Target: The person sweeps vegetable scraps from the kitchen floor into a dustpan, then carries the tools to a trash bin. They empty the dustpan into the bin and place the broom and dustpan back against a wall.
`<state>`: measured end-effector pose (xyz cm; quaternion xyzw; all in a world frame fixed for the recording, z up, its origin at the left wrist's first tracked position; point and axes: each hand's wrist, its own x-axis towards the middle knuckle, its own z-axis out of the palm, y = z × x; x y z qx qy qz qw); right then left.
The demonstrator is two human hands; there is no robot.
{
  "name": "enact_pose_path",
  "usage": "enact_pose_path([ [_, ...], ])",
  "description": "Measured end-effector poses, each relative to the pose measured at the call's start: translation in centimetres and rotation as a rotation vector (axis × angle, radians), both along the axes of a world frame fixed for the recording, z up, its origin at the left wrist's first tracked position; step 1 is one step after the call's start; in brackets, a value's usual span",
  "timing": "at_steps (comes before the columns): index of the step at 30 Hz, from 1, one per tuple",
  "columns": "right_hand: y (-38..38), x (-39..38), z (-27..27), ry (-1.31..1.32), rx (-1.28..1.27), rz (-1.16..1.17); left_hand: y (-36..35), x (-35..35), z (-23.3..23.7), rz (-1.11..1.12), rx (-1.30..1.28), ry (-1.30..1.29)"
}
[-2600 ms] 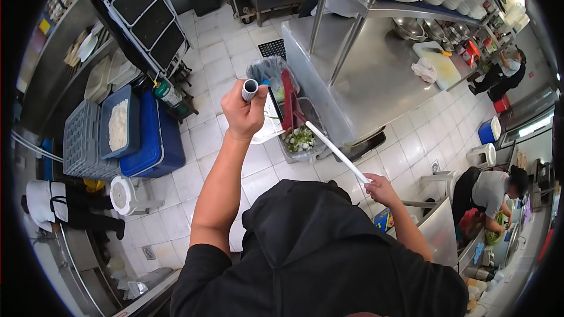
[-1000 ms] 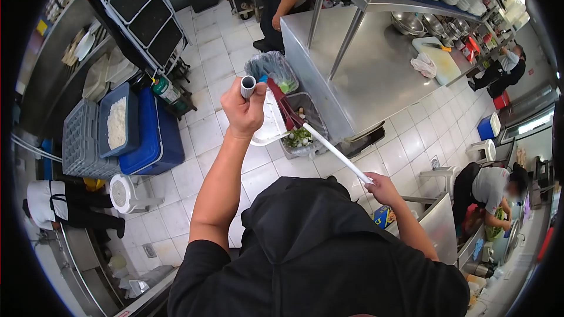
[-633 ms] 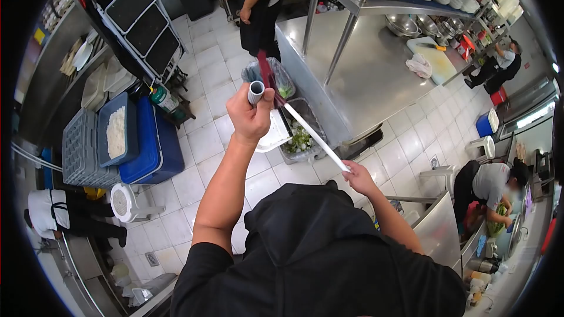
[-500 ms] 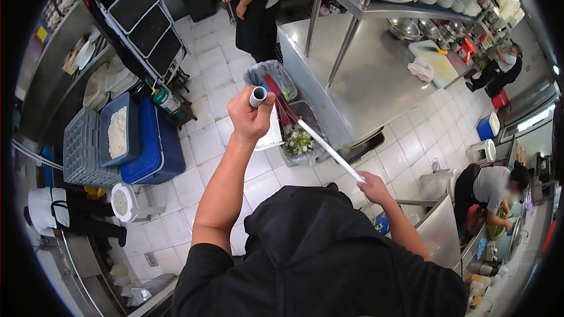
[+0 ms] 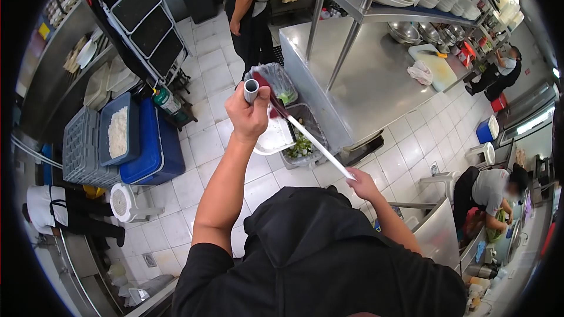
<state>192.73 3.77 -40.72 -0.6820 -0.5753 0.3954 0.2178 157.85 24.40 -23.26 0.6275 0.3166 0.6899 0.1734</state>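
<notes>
My left hand (image 5: 247, 113) is wrapped round a grey tube-like handle (image 5: 251, 87), its open end facing up. Lower right, my right hand (image 5: 362, 184) is closed on the end of a white pole (image 5: 322, 150). The pole slants up and left to a dark red broom-like head (image 5: 276, 103), partly hidden behind my left hand. A white dustpan-like tray (image 5: 275, 136) lies below my left hand. Beside it stands a bin with green scraps (image 5: 301, 146), and behind that a bin with a clear liner (image 5: 282, 82).
A steel table (image 5: 376, 53) stands at the upper right. Left are a blue cooler (image 5: 154, 147), a white stool (image 5: 124, 202) and a folded step ladder (image 5: 144, 23). One person (image 5: 251, 12) stands ahead; another (image 5: 487, 191) bends at the right, one (image 5: 53, 208) at the left.
The red head and white pole have shifted left, along with my right hand. My left hand has moved slightly left. The person ahead has shifted left, one arm now hanging lower.
</notes>
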Motion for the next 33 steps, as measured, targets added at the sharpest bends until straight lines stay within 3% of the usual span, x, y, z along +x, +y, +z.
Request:
enact_pose_path([
  [4,-4.0,3.5,0.9,0.060,-0.084,-0.035,0.9,-1.1,-0.4,0.060,0.031,-0.058],
  [6,-5.6,4.1,2.7,-0.117,-0.097,-0.042,0.7,-1.5,-0.7,0.059,-0.032,-0.026],
  [10,-4.9,2.8,4.3,-0.133,-0.076,-0.021,-0.1,-1.4,0.9,0.077,-0.023,0.073],
  [16,-1.7,-0.5,2.1,0.208,-0.148,-0.156,-0.9,-1.5,2.0,0.075,-0.012,0.094],
  [18,-2.7,1.3,-0.1,0.141,-0.159,-0.128,-1.4,-2.0,2.3,0.092,-0.078,0.008],
  [20,-3.8,2.5,0.3,-0.332,0.117,0.069,-1.6,-3.0,1.7,0.131,-0.081,-0.008],
  [25,-5.3,4.3,4.3,-0.408,-0.082,0.079,-4.1,-5.0,0.8,0.275,-0.047,-0.060],
  [29,-4.4,6.1,2.2,-0.275,-0.129,0.028,-7.4,-7.7,-1.7,0.467,-0.063,-0.114],
  [32,-2.3,8.5,3.8,-0.223,-0.046,0.183,-11.8,-9.8,-2.2,0.614,-0.101,-0.217],
  [33,-1.2,8.5,6.2,-0.309,-0.122,0.234,-13.6,-10.6,-2.5,0.667,-0.128,-0.276],
])
